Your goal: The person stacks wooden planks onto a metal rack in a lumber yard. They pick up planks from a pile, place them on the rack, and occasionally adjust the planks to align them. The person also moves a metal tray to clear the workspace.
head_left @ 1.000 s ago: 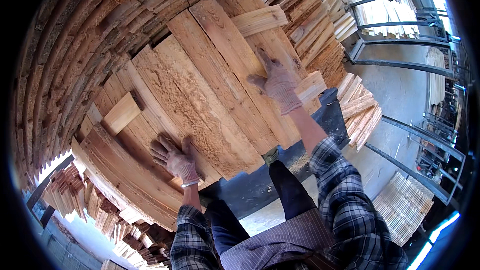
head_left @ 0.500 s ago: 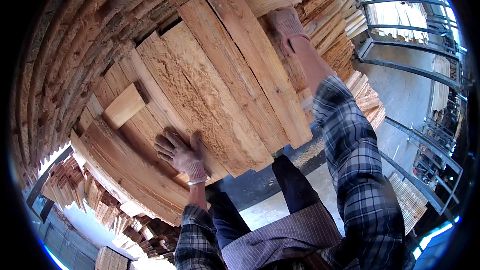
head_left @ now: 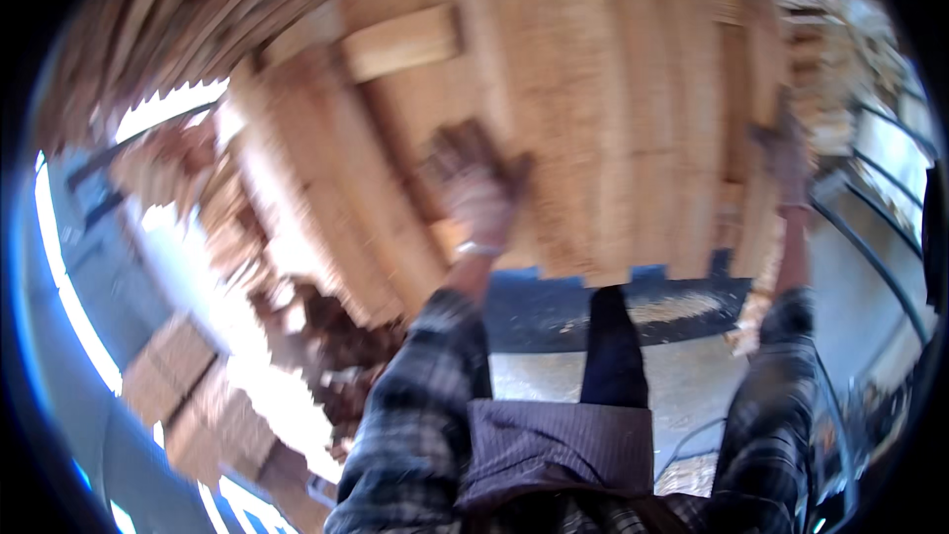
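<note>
Long, rough-sawn boards lie side by side in front of me. My left hand, in a dusty knit glove, rests on them with its fingers spread. Above it, a short board lies across the layer. At the right end, my gloved right hand is at the outermost board. Motion blur smears its fingers, so I cannot see whether they grip the board. Between the boards there, a gap shows darker wood.
Stacked boards rise at the upper left. A heap of wood pieces and brown bundles stand at the lower left. A metal frame stands at the right. Sawdust lies on the dark surface below the boards.
The view has swung, and the boards now run nearly upright in it. My right hand has come down from the far end of the boards to their right edge. My left hand stays on the boards.
</note>
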`<state>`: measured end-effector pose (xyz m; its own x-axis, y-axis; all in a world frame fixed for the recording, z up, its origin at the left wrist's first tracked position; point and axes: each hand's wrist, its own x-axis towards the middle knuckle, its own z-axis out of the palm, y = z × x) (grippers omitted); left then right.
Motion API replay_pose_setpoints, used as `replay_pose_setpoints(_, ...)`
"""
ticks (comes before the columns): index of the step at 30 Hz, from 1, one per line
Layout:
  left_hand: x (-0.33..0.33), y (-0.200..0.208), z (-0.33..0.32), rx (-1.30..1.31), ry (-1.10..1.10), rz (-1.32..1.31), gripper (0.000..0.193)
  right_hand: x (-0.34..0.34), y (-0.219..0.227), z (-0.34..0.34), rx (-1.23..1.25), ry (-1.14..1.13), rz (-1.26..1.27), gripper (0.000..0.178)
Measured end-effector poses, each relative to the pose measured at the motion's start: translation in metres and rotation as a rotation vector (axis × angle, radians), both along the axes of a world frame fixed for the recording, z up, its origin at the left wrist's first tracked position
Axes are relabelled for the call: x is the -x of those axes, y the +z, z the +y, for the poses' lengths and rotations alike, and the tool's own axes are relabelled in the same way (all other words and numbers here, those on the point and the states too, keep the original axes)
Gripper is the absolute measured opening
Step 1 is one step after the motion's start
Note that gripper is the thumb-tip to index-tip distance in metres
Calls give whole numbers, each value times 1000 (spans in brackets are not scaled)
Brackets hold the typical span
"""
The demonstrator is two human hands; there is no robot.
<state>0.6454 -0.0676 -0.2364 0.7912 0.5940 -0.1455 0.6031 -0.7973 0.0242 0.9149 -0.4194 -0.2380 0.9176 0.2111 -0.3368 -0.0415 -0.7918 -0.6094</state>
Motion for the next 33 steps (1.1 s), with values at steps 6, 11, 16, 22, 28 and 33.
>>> replay_pose_setpoints(6, 8, -12, 11, 113, 101, -11, 91, 18, -6, 53, 352, 22, 3, 56)
replay_pose_setpoints(11, 33, -7, 35, 261, 120, -358, 54, 96, 1, 141, -535, 39, 138, 54)
replay_pose_setpoints(16, 118, 86, 77, 596, 443, -784, 31, 256, 14, 328, -559, 209, 299, 56)
replay_pose_setpoints(22, 188, 60, 153, 31, 439, -184, 72, 318, 8, 403, -485, 34, 321, 49)
replay_pose_setpoints(28, 178, 19, 136, -692, -130, -132, 48, 190, 56, 225, -705, -358, 697, 38)
replay_pose_setpoints(33, 197, -6, 160, -292, -27, -582, 54, 62, 60, 26, -417, -232, 225, 32)
